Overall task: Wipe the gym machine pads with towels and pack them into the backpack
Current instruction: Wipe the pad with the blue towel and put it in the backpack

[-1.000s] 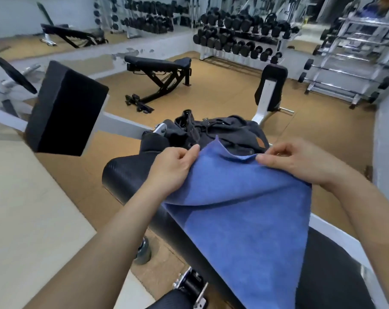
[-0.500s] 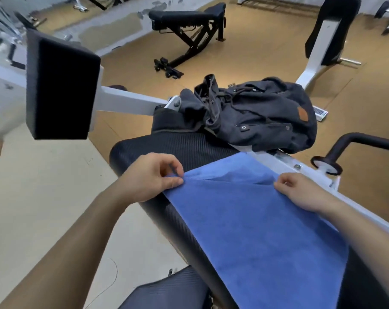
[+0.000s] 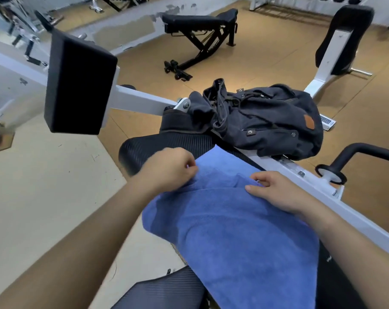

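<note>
A blue towel (image 3: 233, 230) lies spread over the black ribbed machine pad (image 3: 166, 143), folded partly back on itself near the far end. My left hand (image 3: 169, 170) pinches the towel's left far edge with curled fingers. My right hand (image 3: 276, 190) grips the folded edge on the right. A dark grey backpack (image 3: 267, 121) with a brown patch lies on its side at the far end of the pad, its top flap loose and open.
A square black pad (image 3: 77, 85) on a white arm (image 3: 140, 101) juts out at the left. A black handle (image 3: 356, 157) sticks out at the right. A black bench (image 3: 200, 25) and a white-framed seat (image 3: 340, 41) stand on the brown floor beyond.
Both hands have drawn the towel's far edge back toward me, folding it over itself. The hands have come closer together.
</note>
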Demonstrator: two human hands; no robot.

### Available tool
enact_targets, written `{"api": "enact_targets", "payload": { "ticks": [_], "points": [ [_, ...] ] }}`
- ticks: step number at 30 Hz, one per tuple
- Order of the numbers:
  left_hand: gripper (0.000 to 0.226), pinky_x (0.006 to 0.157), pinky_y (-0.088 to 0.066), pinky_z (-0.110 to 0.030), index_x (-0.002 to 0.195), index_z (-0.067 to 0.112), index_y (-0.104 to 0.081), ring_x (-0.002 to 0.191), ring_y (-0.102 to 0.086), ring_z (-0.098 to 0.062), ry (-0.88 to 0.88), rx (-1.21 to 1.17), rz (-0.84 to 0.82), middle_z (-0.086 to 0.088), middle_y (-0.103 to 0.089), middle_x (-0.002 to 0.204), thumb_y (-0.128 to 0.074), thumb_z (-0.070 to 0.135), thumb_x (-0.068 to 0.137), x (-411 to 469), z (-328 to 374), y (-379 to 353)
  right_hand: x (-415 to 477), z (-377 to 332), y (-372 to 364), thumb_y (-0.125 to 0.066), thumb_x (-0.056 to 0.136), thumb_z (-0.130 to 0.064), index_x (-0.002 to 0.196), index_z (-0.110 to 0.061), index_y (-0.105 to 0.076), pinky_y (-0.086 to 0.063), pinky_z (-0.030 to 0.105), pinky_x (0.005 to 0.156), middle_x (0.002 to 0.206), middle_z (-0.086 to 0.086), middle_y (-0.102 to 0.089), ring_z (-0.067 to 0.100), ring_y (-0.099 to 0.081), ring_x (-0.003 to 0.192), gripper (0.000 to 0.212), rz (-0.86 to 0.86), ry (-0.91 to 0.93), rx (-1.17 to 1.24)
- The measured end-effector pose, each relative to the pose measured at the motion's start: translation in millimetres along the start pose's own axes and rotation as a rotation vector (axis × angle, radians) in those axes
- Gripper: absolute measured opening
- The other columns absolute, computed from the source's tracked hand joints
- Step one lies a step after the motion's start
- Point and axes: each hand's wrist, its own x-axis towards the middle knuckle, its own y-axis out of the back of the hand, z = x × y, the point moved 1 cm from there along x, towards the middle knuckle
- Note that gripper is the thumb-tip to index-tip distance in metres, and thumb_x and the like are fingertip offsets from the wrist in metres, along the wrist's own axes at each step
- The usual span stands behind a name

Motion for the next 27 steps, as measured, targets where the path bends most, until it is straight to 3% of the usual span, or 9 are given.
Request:
{"api": "enact_targets", "payload": {
  "ticks": [2,5,9,10,12,15,20,23,27],
  "points": [
    [0.035,0.069,-0.049,-0.033,0.088,0.021,-0.068,0.086,-0.062,-0.024,0.028,0.127,-0.061,0.003,-0.069,0.089,-0.056,0.053,0.088,19,21,-16,-4,-7,1,-0.061,0.094,-0.022,0.092,-0.015,-0.068,-0.049,0.035,0.069,0.088,0.013,-0.073,0.018,-0.064,0.073,0.009,-0.026,0.001,0.153],
    [0.044,0.064,-0.041,-0.031,0.087,0.021,-0.067,0.083,-0.061,-0.023,0.051,0.193,-0.079,0.004,-0.066,0.086,-0.059,0.064,0.081,31,37,-20,-9,-12,3,-0.056,0.098,-0.018,0.093,-0.019,-0.066,-0.049,0.022,0.059,0.074,0.001,-0.071,0.012,-0.063,0.064,0.011,0.004,0.014,0.225],
    [0.022,0.061,-0.043,-0.027,0.077,0.022,-0.066,0.077,-0.061,-0.017,-0.040,0.093,-0.090,0.008,-0.067,0.079,-0.070,0.043,0.078,27,40,-17,-16,-9,8,-0.061,0.094,-0.033,0.098,-0.020,-0.060,-0.030,0.018,0.043,0.060,0.003,-0.050,0.011,-0.039,0.048,0.014,-0.003,-0.020,0.106],
    [0.019,0.062,-0.042,-0.026,0.076,0.023,-0.063,0.073,-0.060,-0.013,-0.068,-0.031,-0.073,0.009,-0.065,0.075,-0.070,0.040,0.081,26,38,-14,-19,-9,14,-0.066,0.090,-0.032,0.100,-0.019,-0.061,-0.033,0.014,0.043,0.058,-0.004,-0.054,0.007,-0.044,0.049,0.018,-0.064,-0.036,0.096],
    [0.018,0.056,-0.035,-0.025,0.077,0.021,-0.058,0.057,-0.049,-0.009,-0.089,-0.425,-0.010,0.010,-0.058,0.062,-0.068,0.032,0.088,26,33,-1,-29,-10,29,-0.074,0.084,-0.027,0.106,-0.019,-0.065,-0.050,0.011,0.062,0.080,-0.014,-0.073,0.005,-0.067,0.078,0.025,-0.284,-0.101,0.023],
    [0.016,0.057,-0.030,-0.029,0.081,0.020,-0.057,0.060,-0.039,-0.014,-0.045,-0.824,0.181,0.002,-0.050,0.061,-0.063,0.029,0.093,39,28,19,-42,0,59,-0.076,0.083,-0.019,0.108,-0.009,-0.068,-0.054,0.031,0.090,0.108,0.000,-0.074,0.017,-0.069,0.102,0.029,-0.448,-0.143,-0.026],
    [0.016,0.062,-0.035,-0.028,0.087,0.020,-0.049,0.069,-0.047,-0.012,0.010,-0.546,0.288,0.007,-0.052,0.075,-0.054,0.031,0.096,89,48,19,-40,1,107,-0.083,0.073,-0.024,0.110,-0.010,-0.071,-0.059,0.034,0.080,0.110,0.010,-0.072,0.025,-0.070,0.100,0.042,-0.157,-0.075,0.521],
    [0.019,0.066,-0.035,-0.035,0.090,0.016,-0.047,0.088,-0.057,-0.029,0.061,-0.150,0.114,-0.003,-0.060,0.087,-0.050,0.034,0.096,108,47,-18,-13,30,114,-0.075,0.082,-0.034,0.094,-0.019,-0.071,-0.054,0.032,0.076,0.099,0.003,-0.071,0.017,-0.067,0.087,0.020,0.155,-0.206,-0.121],
    [0.023,0.068,-0.039,-0.033,0.091,0.017,-0.056,0.094,-0.059,-0.029,0.090,0.117,0.042,-0.004,-0.066,0.097,-0.050,0.039,0.094,106,35,-55,7,74,91,-0.070,0.079,-0.054,0.091,-0.026,-0.061,-0.049,0.030,0.073,0.097,-0.003,-0.062,0.013,-0.058,0.086,0.032,0.042,-0.378,-0.504]
  ]
}}
